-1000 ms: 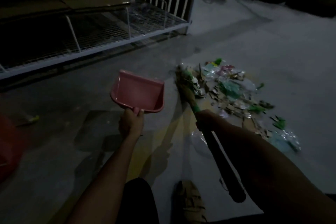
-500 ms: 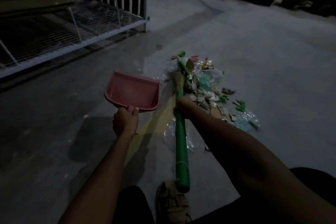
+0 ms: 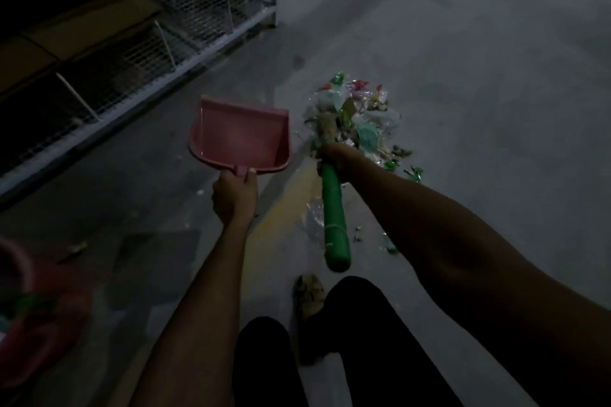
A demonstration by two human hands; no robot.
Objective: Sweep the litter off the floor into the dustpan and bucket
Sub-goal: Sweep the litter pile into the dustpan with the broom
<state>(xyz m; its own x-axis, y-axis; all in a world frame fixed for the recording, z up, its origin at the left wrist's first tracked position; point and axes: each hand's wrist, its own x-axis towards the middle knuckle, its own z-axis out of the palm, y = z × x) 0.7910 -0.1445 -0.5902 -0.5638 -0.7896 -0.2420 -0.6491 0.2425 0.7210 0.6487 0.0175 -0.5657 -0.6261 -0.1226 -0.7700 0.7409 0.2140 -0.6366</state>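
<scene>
On the grey concrete floor, dim light, seen from the head view:

Dustpan: pink plastic, smooth, scoop-shaped with raised side walls and a short stub handle. Left hand is clenched round that handle, thumb on top; pan sits just left of the litter, mouth facing away from the person. Whether its front edge touches the floor cannot be told.

Broom: thick green cylindrical handle with a rounded butt end; straw-coloured bristle head lies at the near left edge of the litter. Right hand is wrapped tight round the handle close to the bristles.

Litter: a loose heap of crumpled clear plastic film, green and red wrapper scraps and brown cardboard bits, on the floor just right of the dustpan. A few stray pieces and a clear wrapper lie nearer, beside the broom handle.

Bucket: red-pink, rounded rim, at the lower left edge, blurred, some green inside.

Wire-mesh shelf: white metal frame with bent dividers, upper left, low over the floor.

Shoe: worn, pale, between dark trouser legs.

Change against half a second earlier: the heap reads as tighter, the bucket has come into view at left, and both hands keep the same hold on pan and broom.
</scene>
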